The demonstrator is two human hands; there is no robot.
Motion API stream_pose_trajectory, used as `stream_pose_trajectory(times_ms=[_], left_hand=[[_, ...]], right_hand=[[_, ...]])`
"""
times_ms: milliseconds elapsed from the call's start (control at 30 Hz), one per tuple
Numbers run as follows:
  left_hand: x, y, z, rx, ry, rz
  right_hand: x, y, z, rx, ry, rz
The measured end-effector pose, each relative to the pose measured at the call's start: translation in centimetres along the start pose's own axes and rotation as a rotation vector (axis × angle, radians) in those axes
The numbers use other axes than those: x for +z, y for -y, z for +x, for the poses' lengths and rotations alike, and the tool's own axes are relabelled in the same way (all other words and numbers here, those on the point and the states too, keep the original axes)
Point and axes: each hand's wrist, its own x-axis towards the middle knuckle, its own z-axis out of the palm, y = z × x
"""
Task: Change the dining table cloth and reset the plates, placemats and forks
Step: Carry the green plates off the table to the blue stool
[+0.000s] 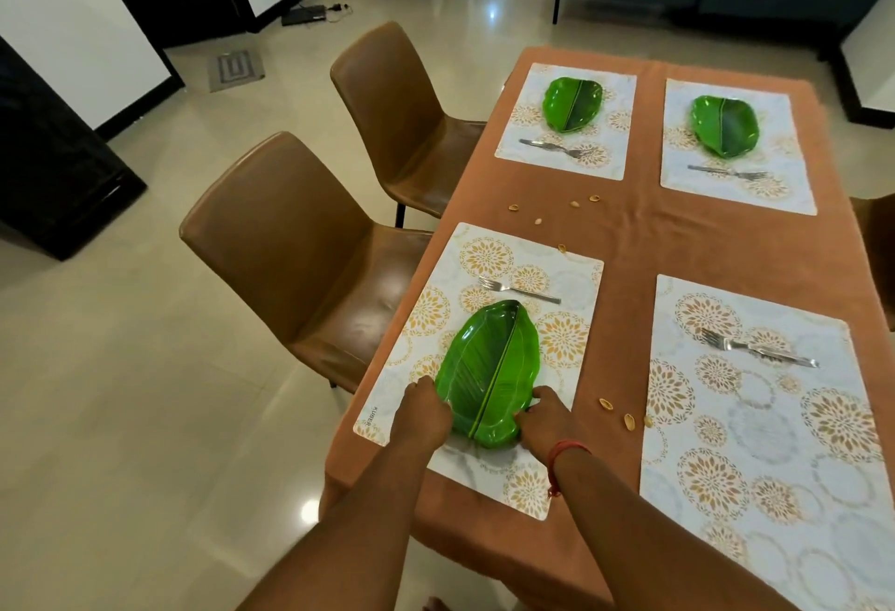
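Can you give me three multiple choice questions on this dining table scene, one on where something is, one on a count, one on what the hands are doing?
1. Which placemat has a fork but no plate?
A. near right
B. far left
C. far right

2. How many green leaf-shaped plates are on the table?
A. two
B. three
C. four

3. What are the two hands doing?
A. gripping the near plate by its sides
B. lifting a fork
C. folding the cloth

Key: 1 A, the near right placemat carries only a fork. 2 B, one near plate and two far plates. 3 A, left hand and right hand curl on the near plate's edges.
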Motion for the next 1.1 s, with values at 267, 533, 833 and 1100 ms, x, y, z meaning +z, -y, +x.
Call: stream_pose_trajectory(times_ms=[267,533,833,1100], left_hand=[[-2.1,-0.2,-0.2,-0.095,-0.078,-0.296],[-9.8,5.1,2.8,-0.195,-0.069,-0.722],[-26.4,22.4,7.0,-0.257,-0.108,-0.923],[-39.8,41.5,7.0,-0.437,-0.288,-0.967]], right_hand=[[-0.1,1.8,0.8,0.005,0.010,0.193],[4.7,11.8,0.1,-0.174,0.027,0.288],[23.7,28.9,-2.5,-0.260,0.080,0.284],[43.3,41.9,-6.6,-0.383,0.396,0.108]])
